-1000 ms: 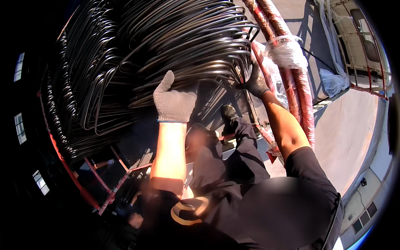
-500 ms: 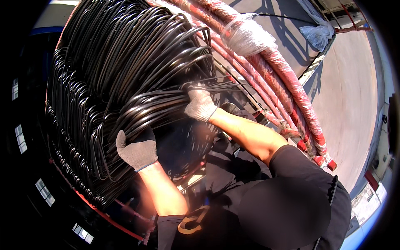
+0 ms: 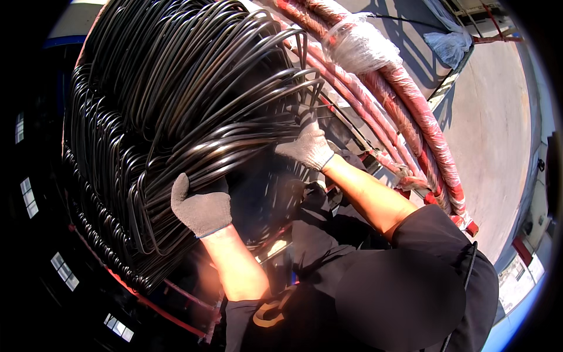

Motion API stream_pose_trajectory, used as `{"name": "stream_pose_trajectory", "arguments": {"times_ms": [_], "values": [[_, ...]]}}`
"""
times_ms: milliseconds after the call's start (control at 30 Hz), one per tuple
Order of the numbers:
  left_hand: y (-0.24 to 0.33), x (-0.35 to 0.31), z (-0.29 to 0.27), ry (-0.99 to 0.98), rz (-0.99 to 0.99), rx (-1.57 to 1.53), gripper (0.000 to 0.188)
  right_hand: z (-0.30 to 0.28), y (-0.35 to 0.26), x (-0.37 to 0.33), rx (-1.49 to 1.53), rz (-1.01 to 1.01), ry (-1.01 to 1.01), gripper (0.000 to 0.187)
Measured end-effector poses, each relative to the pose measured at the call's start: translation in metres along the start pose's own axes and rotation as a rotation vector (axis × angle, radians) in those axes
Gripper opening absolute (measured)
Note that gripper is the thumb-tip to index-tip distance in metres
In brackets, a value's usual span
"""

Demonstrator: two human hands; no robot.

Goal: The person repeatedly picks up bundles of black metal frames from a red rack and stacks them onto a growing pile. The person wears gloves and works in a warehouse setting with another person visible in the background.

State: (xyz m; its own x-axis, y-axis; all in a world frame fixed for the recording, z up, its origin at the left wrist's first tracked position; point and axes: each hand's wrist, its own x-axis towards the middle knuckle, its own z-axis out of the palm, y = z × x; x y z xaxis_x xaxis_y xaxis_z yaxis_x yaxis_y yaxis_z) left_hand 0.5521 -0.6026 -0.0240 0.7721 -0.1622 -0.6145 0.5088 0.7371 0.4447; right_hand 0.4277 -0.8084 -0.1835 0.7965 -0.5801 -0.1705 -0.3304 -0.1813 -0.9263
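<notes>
A large heap of glossy black bent rods (image 3: 182,76) is stacked in front of me, their rounded bends overlapping in rows. One bundle of these rods (image 3: 226,144) lies between my gloved hands. My left hand (image 3: 202,208) holds the bundle's near left part, its thumb up in front and its fingers partly hidden beneath. At the right end of the bundle, my right hand (image 3: 308,144) has the rods between its thumb and dark-tipped fingers. Other rods arch above that hand. Both gloves are light grey knit with darker grey palms or fingertips.
Long red bars wrapped in clear film (image 3: 404,111) run down the right side, with bunched plastic film (image 3: 360,44) around them. A red rail (image 3: 158,311) edges the lower left of the heap. Pale concrete ground (image 3: 489,129) shows beyond, at right.
My right hand has shifted to the right and slightly down, its thumb now further from its fingers. My left hand has moved slightly right and stays at the bundle.
</notes>
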Motion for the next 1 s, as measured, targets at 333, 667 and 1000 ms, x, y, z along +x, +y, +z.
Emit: {"name": "stream_pose_trajectory", "arguments": {"times_ms": [333, 667, 1000], "values": [[-0.022, 0.012, -0.023, 0.073, -0.074, 0.096, 0.040, 0.008, 0.058, 0.057, -0.319, 0.001, -0.371, 0.067], [-0.008, 0.033, -0.057, -0.379, -0.120, -0.108, 0.058, 0.056, 0.097, 0.038, -0.520, -0.342, -0.041, 0.059], [0.002, 0.026, -0.040, -0.284, -0.030, -0.059, 0.064, 0.071, 0.043, 0.036, -0.202, 0.006, -0.213, 0.048]]}}
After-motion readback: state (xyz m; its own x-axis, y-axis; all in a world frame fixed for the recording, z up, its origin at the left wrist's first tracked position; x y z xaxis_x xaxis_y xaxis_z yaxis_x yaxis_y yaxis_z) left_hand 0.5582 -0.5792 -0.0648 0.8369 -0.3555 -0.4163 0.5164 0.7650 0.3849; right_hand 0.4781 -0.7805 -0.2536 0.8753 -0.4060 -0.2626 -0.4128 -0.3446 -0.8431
